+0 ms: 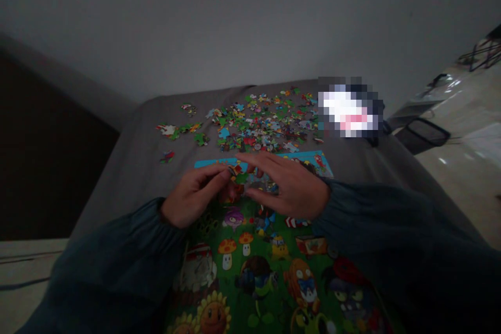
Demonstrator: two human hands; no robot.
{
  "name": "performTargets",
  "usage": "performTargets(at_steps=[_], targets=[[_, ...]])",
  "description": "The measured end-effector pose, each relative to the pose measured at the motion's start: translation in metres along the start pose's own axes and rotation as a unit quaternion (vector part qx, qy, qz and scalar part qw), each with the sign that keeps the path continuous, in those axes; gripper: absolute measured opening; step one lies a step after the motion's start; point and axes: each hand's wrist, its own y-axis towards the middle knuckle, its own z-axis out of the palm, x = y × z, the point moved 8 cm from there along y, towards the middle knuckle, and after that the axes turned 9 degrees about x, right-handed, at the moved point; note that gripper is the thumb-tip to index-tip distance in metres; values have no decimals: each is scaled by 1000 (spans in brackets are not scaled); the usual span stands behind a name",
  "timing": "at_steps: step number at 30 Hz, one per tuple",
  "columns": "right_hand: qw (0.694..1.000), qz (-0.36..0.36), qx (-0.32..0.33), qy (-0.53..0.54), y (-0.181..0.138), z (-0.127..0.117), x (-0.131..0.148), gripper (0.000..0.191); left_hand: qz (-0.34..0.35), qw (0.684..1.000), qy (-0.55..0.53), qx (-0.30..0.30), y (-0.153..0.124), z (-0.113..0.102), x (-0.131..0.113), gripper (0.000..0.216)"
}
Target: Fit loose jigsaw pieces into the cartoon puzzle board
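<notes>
My left hand point(198, 192) pinches a small puzzle piece point(237, 169) between thumb and fingers, above the upper part of a colourful puzzle picture point(258, 242). Facing it, my right hand point(291, 182) hovers with thumb and fingers apart, and nothing shows between them. The picture has cartoon sunflowers, mushrooms and other characters on green, with a light blue strip along its far edge. Both hands hide part of that far end. Beyond it lies a heap of loose puzzle pieces point(266, 120).
A few stray pieces point(167, 156) lie left of the heap on the grey cloth point(133, 167). At the back right sits a blurred-out object point(348, 109). A pale wall point(235, 21) rises behind the cloth, and a shiny floor point(462, 151) shows at the right.
</notes>
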Motion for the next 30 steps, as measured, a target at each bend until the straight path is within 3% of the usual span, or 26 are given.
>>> performTargets(at_steps=[4,9,13,17,21,25,28,30], targets=[[1000,-14,6,16,1,10,-3,46,7,997,-34,64,2,13,-2,40],[998,-30,-38,41,3,5,-8,27,-9,996,-40,82,1,16,6,40],[995,-22,-62,77,4,-8,-12,16,-16,998,-42,36,0,9,10,40],[991,38,-58,114,4,-26,-27,17,-42,998,-47,-31,0,-2,14,36],[982,120,-14,147,0,-32,-62,21,-53,995,-15,-88,-3,-15,16,37],[963,179,48,194,-3,-21,-102,18,-48,993,26,-106,-5,-22,16,35],[970,212,-46,110,-7,-36,-119,30,-46,991,56,-115,-5,-24,17,35],[971,201,-127,3,-10,-51,-114,34,-42,986,90,-131,-5,-27,15,35]])
